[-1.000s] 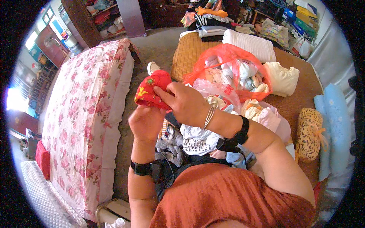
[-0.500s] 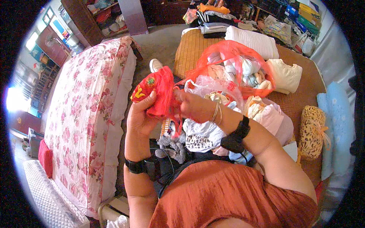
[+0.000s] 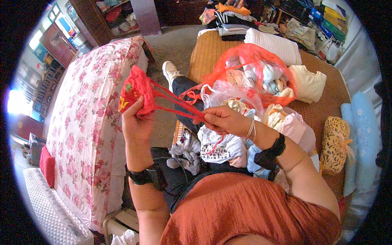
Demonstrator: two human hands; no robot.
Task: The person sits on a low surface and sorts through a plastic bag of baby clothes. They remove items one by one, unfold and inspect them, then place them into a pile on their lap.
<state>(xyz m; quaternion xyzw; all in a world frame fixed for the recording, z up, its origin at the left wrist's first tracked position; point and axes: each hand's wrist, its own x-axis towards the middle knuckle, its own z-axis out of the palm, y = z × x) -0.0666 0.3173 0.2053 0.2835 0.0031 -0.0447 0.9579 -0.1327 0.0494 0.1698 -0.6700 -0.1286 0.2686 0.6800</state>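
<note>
My left hand (image 3: 138, 124) grips a folded red cloth (image 3: 143, 85) with yellow and green decoration, holding it up on the left. Several long red ties (image 3: 173, 100) run from it, stretched taut to my right hand (image 3: 226, 120), whose fingers are closed on their ends. A loose red end hangs below that hand. Under it lies a white garment with a dark-spotted patch (image 3: 220, 145), beside a grey fluffy item (image 3: 185, 153). Whether the red cloth is a single piece cannot be made out.
A red plastic bag (image 3: 222, 67) of clothes sits on the woven mat (image 3: 200, 47), by a clear bag (image 3: 212, 94). Around it are a rolled white textile (image 3: 271, 45), a cream garment (image 3: 308, 83) and a leopard-print bundle (image 3: 335, 143). A flowered bed (image 3: 85, 110) stands left.
My left hand has moved left with the red cloth. My right hand has moved right and down, drawing the red ties out into long taut strands.
</note>
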